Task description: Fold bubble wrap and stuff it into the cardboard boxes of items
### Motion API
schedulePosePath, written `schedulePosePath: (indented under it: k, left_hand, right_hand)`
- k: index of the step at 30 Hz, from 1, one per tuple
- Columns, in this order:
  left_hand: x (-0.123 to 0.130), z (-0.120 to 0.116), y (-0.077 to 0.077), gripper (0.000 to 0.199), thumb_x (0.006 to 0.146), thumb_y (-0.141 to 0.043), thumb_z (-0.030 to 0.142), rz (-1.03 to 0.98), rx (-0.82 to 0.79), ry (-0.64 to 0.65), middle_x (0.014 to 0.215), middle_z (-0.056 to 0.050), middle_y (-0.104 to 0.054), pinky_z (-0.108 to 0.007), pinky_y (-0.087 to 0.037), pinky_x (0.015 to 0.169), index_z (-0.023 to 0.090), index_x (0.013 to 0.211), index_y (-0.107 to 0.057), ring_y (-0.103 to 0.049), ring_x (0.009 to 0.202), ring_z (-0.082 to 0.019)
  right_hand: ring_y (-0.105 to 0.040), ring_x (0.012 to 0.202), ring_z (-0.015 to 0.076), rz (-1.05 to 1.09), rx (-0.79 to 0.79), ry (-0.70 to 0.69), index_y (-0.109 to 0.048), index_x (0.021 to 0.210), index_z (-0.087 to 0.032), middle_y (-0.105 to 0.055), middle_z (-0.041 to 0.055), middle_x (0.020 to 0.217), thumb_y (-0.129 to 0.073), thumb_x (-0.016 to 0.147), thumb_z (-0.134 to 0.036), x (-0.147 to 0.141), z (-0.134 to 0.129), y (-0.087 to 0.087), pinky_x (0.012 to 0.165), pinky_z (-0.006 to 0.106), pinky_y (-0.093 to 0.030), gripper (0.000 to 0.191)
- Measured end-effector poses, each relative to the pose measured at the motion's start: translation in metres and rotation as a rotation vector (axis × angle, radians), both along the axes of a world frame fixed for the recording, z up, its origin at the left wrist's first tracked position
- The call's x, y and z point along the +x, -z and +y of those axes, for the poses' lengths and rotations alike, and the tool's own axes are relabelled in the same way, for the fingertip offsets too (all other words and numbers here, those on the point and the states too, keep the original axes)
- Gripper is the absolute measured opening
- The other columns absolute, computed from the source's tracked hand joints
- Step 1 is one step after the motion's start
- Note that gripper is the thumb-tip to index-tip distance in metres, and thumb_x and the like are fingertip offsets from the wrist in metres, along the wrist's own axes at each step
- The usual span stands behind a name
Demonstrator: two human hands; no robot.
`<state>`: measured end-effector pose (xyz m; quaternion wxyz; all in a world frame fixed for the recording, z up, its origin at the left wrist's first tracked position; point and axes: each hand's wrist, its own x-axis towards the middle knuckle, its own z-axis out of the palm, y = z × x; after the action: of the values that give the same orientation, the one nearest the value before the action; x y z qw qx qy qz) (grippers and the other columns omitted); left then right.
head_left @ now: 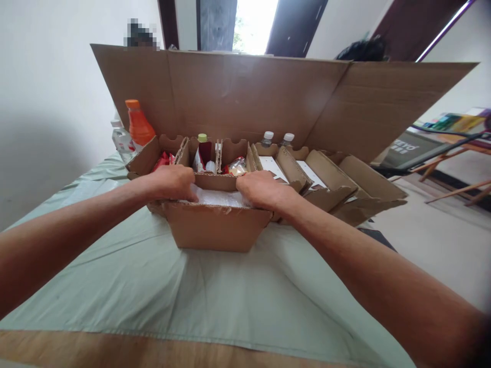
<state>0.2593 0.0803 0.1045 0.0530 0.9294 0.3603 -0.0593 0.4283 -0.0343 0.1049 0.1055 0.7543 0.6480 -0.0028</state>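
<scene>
A small cardboard box [218,230] stands on the green cloth in front of me, with clear bubble wrap [222,198] in its open top. My left hand [174,181] reaches over the left end of this box, its fingers curled down onto the bubble wrap. At the other end my right hand [263,188] is closed on the wrap as well, the fingertips hidden inside the box. Whatever lies under the wrap is out of sight.
Behind stands a row of open cardboard bins [233,151] holding packets and white pieces. An orange bottle [140,125] and a clear bottle [121,138] are at left. A tall cardboard panel [245,92] rises behind, with two people's heads partly showing above it.
</scene>
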Motion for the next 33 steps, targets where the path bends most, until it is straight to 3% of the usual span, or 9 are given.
schedulePosePath:
  k: [5,10,13,18,20,23,27,30,33]
  left_hand:
    - [-0.026,0.000,-0.004,0.023,0.077,-0.065,0.044,-0.264,0.180,0.004,0.079,-0.005,-0.071,-0.032,-0.039,0.068,0.025,0.085,-0.076,-0.063,0.073,-0.026]
    - [-0.032,-0.004,-0.004,0.032,0.081,-0.054,0.044,-0.403,-0.160,0.154,0.069,-0.002,-0.067,-0.028,-0.039,0.059,0.022,0.089,-0.077,-0.058,0.062,-0.019]
    - [-0.016,0.003,0.001,0.034,0.078,-0.056,0.044,-0.281,-0.390,0.216,0.074,-0.002,-0.070,-0.026,-0.039,0.056,0.021,0.090,-0.078,-0.059,0.063,-0.018]
    - [0.007,0.013,0.005,0.025,0.074,-0.060,0.040,-0.130,-0.445,0.265,0.070,-0.003,-0.069,-0.026,-0.041,0.058,0.020,0.073,-0.076,-0.059,0.062,-0.018]
    - [-0.003,0.008,-0.001,0.030,0.078,-0.061,0.044,-0.220,-0.439,0.230,0.070,-0.003,-0.071,-0.027,-0.043,0.059,0.020,0.081,-0.078,-0.061,0.063,-0.018]
    - [-0.044,-0.014,0.003,0.038,0.086,-0.061,0.051,-0.724,-0.195,0.065,0.078,-0.003,-0.075,-0.032,-0.050,0.068,0.020,0.098,-0.079,-0.066,0.071,-0.019]
    - [-0.106,-0.052,0.065,0.032,0.092,-0.064,0.050,-1.256,0.025,-0.251,0.108,0.001,-0.076,-0.043,-0.053,0.096,0.031,0.116,-0.073,-0.069,0.103,-0.026]
    - [-0.116,-0.065,0.125,0.078,0.083,-0.074,0.052,-1.212,-0.128,-0.248,0.150,-0.006,-0.057,-0.055,-0.044,0.114,0.033,0.152,-0.043,-0.057,0.133,-0.035]
    - [-0.093,-0.062,0.152,0.089,0.079,-0.076,0.057,-1.146,-0.338,-0.208,0.153,-0.016,-0.052,-0.053,-0.041,0.117,0.020,0.151,-0.040,-0.051,0.141,-0.036]
  right_hand:
    - [-0.072,0.087,0.0343,-0.056,0.003,0.004,-0.077,0.094,-0.012,-0.076,0.0183,0.086,-0.067,0.082,-0.009,-0.003,-0.022,-0.007,0.073,0.040,-0.049,0.016]
    - [-0.068,0.084,0.0276,-0.115,0.297,-0.069,-0.072,0.093,-0.018,-0.072,0.0106,0.081,-0.061,0.088,-0.011,-0.004,-0.039,-0.023,0.078,0.038,-0.045,0.014]
    - [-0.061,0.068,0.0181,0.115,0.102,-0.124,-0.071,0.079,-0.020,-0.068,0.0056,0.073,-0.056,0.087,-0.008,0.000,-0.029,-0.020,0.063,0.030,-0.039,0.020]
    - [-0.060,0.067,0.0153,0.286,-0.101,-0.111,-0.073,0.072,-0.020,-0.070,0.0020,0.073,-0.056,0.082,-0.004,0.012,-0.010,-0.008,0.060,0.027,-0.036,0.025]
    - [-0.063,0.073,0.0170,0.350,-0.003,-0.127,-0.075,0.078,-0.021,-0.073,0.0016,0.079,-0.056,0.086,-0.009,0.016,-0.022,-0.010,0.064,0.028,-0.040,0.025]
    - [-0.066,0.082,0.0203,0.484,0.405,-0.079,-0.076,0.089,-0.022,-0.075,0.0024,0.090,-0.053,0.094,-0.022,0.023,-0.068,-0.006,0.074,0.032,-0.046,0.023]
    - [-0.069,0.088,0.0244,0.714,0.736,0.163,-0.073,0.107,-0.023,-0.076,0.0061,0.100,-0.061,0.093,-0.042,0.030,-0.132,0.039,0.080,0.037,-0.054,0.027]
    - [-0.068,0.107,0.0311,0.881,0.653,0.213,-0.061,0.133,-0.022,-0.071,0.0123,0.123,-0.070,0.085,-0.056,0.025,-0.138,0.087,0.091,0.046,-0.056,0.059]
    - [-0.064,0.118,0.0325,1.042,0.639,0.200,-0.049,0.143,-0.021,-0.063,0.0166,0.138,-0.071,0.082,-0.062,0.012,-0.115,0.118,0.098,0.050,-0.054,0.077]
